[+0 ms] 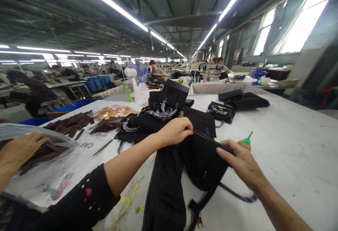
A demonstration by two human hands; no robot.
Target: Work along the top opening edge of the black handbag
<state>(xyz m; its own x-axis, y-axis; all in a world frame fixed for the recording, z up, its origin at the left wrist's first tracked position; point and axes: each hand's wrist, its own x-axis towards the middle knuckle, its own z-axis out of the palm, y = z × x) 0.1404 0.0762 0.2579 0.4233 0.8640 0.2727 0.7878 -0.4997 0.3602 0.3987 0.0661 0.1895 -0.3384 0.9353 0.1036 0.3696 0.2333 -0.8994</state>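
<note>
Near the front edge of the white worktable (pixel 290 146), a black bag (pixel 200 160) is lying between the person's two hands, its body hanging towards the near edge and a dark strap (pixel 235 194) trailing out to the right. The left hand (pixel 175 130) is reaching in from the left on a black speckled sleeve, its fingers closed in a pinch on the bag's top edge. The right hand (pixel 239 160) is gripping the same edge further right, fingers curled under and thumb pressing on top. A small green-tipped bottle (pixel 247 141) is showing just behind that hand; whether the hand is holding it cannot be told.

At the far left a co-worker's hand (pixel 18 150) is resting on a clear plastic bag (pixel 39 132) of brown strips, with pink snips (pixel 60 187) lying beneath the plastic. More brown leather strips (pixel 70 123) are lying loose beyond it. Further back, a heap of finished black bags (pixel 169 100) is standing at the middle of the table, and two more bags (pixel 243 100) are lying to the far right. A green drink bottle (pixel 128 93) and a blue fan (pixel 141 70) are standing at the far edge — beyond them, other people are sitting at their benches.
</note>
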